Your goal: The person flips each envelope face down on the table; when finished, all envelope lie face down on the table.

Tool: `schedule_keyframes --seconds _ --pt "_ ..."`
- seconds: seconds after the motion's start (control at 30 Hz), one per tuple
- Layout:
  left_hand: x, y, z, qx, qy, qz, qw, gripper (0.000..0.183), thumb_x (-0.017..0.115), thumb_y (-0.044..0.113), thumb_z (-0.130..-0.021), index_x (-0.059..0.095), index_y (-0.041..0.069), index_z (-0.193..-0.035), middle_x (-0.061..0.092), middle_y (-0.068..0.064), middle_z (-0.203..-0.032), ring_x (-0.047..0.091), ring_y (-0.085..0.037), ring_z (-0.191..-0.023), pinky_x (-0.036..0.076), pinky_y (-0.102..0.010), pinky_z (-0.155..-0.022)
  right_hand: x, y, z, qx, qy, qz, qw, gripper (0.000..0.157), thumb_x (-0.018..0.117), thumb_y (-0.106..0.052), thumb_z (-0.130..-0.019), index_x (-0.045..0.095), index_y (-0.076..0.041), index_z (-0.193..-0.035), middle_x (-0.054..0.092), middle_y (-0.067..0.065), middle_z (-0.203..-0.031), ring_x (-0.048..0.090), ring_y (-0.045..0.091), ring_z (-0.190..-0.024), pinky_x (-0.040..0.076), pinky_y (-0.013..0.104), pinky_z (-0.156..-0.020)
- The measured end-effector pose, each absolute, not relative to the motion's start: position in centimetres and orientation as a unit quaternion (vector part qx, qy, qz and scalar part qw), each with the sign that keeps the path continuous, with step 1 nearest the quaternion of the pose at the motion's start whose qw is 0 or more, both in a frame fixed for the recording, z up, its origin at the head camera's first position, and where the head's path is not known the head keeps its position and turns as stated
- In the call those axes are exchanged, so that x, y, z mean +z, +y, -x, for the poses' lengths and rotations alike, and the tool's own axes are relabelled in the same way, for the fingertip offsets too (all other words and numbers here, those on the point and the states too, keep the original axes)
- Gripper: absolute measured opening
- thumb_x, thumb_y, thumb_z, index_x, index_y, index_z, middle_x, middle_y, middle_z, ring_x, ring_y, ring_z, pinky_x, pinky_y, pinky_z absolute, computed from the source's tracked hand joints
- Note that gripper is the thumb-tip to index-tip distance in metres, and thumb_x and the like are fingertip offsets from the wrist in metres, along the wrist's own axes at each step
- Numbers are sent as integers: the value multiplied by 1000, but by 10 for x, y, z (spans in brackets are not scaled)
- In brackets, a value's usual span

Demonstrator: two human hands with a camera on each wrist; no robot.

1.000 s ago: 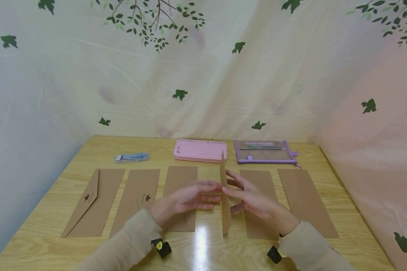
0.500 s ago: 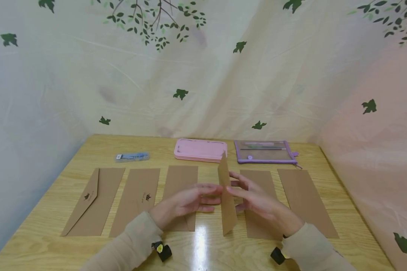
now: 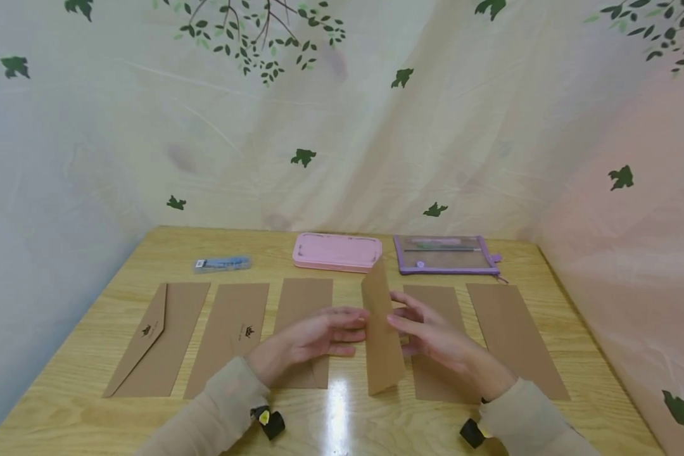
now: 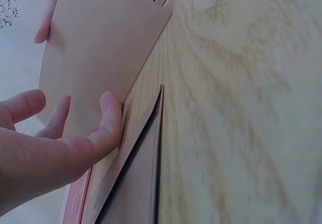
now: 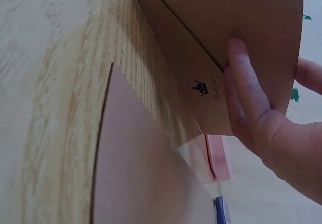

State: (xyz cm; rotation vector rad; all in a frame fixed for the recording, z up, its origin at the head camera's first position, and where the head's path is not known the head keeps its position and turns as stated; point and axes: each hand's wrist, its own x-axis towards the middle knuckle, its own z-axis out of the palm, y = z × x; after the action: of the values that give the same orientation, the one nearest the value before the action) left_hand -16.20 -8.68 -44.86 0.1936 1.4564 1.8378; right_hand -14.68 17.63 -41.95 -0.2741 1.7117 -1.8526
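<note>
A brown paper envelope (image 3: 382, 345) stands on edge above the middle of the table, its plain face turned partly left. My right hand (image 3: 436, 339) pinches it, thumb on the near edge and fingers behind. In the right wrist view, the flap side of that envelope (image 5: 176, 48) shows a small dark crown print, with the right fingers (image 5: 249, 85) against it. My left hand (image 3: 319, 332) is beside the plain face with fingers loosely extended; the left wrist view shows these fingers (image 4: 108, 118) close to the paper, and whether they touch it I cannot tell.
Several brown envelopes lie flat in a row, including a far left one (image 3: 185, 342) with its flap up and a far right one (image 3: 515, 335). Behind them are a blue pen pack (image 3: 222, 265), a pink case (image 3: 336, 251) and a purple-edged pouch (image 3: 441, 271).
The upright envelope has turned from nearly edge-on so that more of its plain face shows. My right hand has shifted slightly right; the left has drawn back slightly left.
</note>
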Motion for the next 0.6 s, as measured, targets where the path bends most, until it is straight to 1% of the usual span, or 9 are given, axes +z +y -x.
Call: schedule_keyframes --seconds 0.13,0.3,0.5,0.6 --pt "-449 -89 162 720 574 -70 384 48 48 23 -106 45 2 -149 44 -20 -152 49 -35 -134 44 -49 -108 -422 181 146 -697 649 97 290 77 61 -18 -103 11 -3 -161 45 19 -136 56 23 -113 58 46 -86" --pt "-447 -95 163 718 578 -67 382 47 47 20 -107 45 2 -150 45 -19 -151 48 -34 -135 44 -49 -109 -425 186 147 -695 653 97 283 78 63 -16 -102 12 -5 -161 47 20 -133 58 24 -110 59 48 -83" --pt "-446 -103 163 718 581 -70 376 50 46 21 -107 39 -1 -152 38 -24 -156 42 -39 -139 41 -51 -111 -431 189 148 -688 665 96 276 79 66 -12 -99 16 -6 -160 50 20 -132 61 25 -107 62 44 -73" --pt "-446 -106 163 719 581 -68 374 51 45 21 -108 37 -2 -153 35 -26 -157 40 -40 -141 40 -52 -112 -436 191 149 -686 668 97 272 81 68 -9 -98 16 -4 -160 49 23 -134 62 25 -106 62 45 -70"
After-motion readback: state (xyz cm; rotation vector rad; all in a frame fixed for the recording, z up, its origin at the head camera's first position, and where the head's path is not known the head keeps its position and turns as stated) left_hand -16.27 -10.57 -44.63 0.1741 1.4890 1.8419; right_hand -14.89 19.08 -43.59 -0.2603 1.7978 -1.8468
